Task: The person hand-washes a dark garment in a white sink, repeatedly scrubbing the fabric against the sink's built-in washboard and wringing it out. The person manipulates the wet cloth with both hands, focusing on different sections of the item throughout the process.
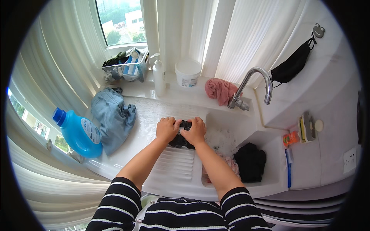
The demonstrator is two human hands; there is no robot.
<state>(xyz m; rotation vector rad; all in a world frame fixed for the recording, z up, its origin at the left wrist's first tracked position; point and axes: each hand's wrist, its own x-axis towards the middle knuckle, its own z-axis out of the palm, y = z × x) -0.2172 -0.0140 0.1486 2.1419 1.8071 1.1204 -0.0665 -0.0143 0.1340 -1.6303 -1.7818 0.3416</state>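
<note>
"Going from the left, how far along is the hand-washing looking?"

"The crumpled light-blue denim garment [111, 115] is lying on the left; whether it's washed or waiting, I can't tell. In the middle, the left hand [167, 129] and the right hand [195, 131] are both gripping a small, bunched wet black cloth [179, 141] at the upper part of the ribbed white washboard [173, 165]. Suds are clinging to it, so I'm judging it midway: being soaped, not yet rinsed."

"And on the right?"

"A pale pink patterned cloth [231, 164] and a larger crumpled black garment [250, 162] are resting in the white rectangular basin [223, 117]; their stage isn't showing. No water is running from the curved chrome tap [267, 92]."

"How are the edges and room looking?"

"Leftmost, the bright-blue plastic bottle with a darker cap [79, 133] is sitting near the denim, crowding that side. Bare ribs are showing below the hands, leaving room toward the body. Just beside the right hand, the basin's edge is dropping away. Farther right, a blue-handled brush with pale bristles [289, 173] is lying past the basin's outer edge."
</note>
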